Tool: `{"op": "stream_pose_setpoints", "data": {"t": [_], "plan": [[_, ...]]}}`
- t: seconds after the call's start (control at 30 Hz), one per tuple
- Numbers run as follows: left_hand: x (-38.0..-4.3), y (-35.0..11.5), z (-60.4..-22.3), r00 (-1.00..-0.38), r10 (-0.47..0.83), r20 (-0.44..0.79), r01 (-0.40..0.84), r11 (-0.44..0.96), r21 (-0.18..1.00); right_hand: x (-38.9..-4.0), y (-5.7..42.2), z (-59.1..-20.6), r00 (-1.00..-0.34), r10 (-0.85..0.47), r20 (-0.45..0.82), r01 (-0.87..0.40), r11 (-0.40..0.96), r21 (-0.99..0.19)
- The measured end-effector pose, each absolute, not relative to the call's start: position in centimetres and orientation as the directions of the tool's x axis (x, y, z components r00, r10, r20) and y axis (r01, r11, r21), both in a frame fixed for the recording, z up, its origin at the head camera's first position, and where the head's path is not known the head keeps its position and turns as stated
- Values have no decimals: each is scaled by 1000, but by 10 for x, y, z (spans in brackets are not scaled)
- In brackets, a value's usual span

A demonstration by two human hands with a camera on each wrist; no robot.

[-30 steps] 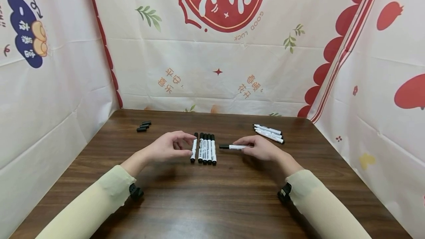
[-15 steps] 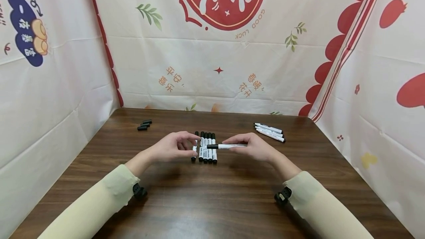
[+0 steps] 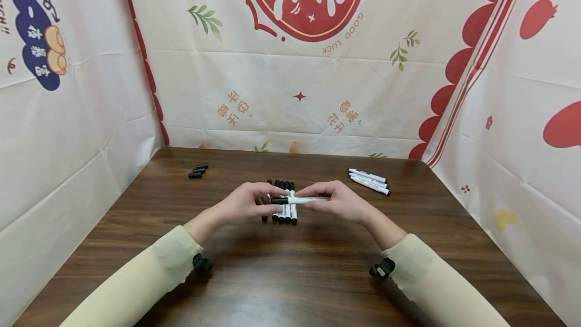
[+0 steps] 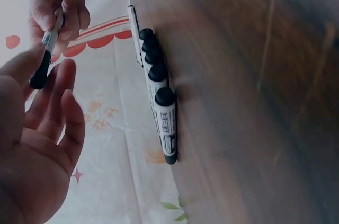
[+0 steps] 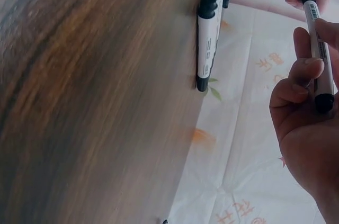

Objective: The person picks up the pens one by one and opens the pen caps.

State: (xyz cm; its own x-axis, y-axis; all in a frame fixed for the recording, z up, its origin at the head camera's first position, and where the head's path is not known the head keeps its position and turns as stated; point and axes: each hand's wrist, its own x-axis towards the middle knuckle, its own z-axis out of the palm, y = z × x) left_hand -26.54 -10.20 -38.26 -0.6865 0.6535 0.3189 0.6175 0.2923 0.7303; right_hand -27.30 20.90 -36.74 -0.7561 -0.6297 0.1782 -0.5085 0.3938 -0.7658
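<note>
At the centre of the head view, a black-and-white marker (image 3: 299,200) bridges the gap between my two hands, raised off the table (image 3: 290,276). Change noted: a second ago it was to the right of the row of markers (image 3: 293,213); it has since travelled left and now crosses above that row, while my left hand (image 3: 245,205) has shifted slightly right to meet it. Assessment: the work appears to have passed from a one-handed carry to a stage where both hands attend to the same marker. Position: the black cap (image 3: 279,201) points left, lying between my left thumb and fingers; the white barrel runs right into my right hand (image 3: 340,201). Condition of hands: my right pinches the barrel between thumb and fingers, as the right wrist view confirms; my left is half spread around the cap, and whether it touches I cannot tell. The row, five in count, is partly hidden by my left fingers. Also on record: three loose caps (image 3: 198,170) left of centre, three white pens (image 3: 368,180) together right of centre.
</note>
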Motion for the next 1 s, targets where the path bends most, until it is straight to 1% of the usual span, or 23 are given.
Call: {"op": "stream_pose_setpoints", "data": {"t": [0.2, 0.37, 0.47, 0.57, 0.7, 0.9, 1.0], "plan": [[-264, -96, -388, -665, 618, 420, 671, 247, 699, -269, 207, -366, -761, -626, 172, -491, 382, -783], [-263, -93, -390, -651, 567, 505, 717, 239, 655, -269, 206, -366, -770, -621, 148, -444, 354, -823], [-262, -91, -391, -644, 546, 536, 730, 227, 645, -270, 206, -367, -771, -624, 127, -407, 330, -852], [-262, -90, -391, -630, 542, 557, 747, 227, 624, -270, 206, -367, -780, -615, 115, -395, 341, -853], [-263, -91, -392, -606, 545, 580, 768, 209, 606, -269, 205, -367, -784, -607, 130, -420, 364, -831], [-264, -92, -395, -578, 548, 605, 791, 193, 581, -267, 202, -365, -757, -629, 177, -473, 341, -813], [-263, -92, -394, -574, 552, 605, 794, 196, 575, -267, 202, -365, -753, -628, 197, -489, 334, -806]]}}
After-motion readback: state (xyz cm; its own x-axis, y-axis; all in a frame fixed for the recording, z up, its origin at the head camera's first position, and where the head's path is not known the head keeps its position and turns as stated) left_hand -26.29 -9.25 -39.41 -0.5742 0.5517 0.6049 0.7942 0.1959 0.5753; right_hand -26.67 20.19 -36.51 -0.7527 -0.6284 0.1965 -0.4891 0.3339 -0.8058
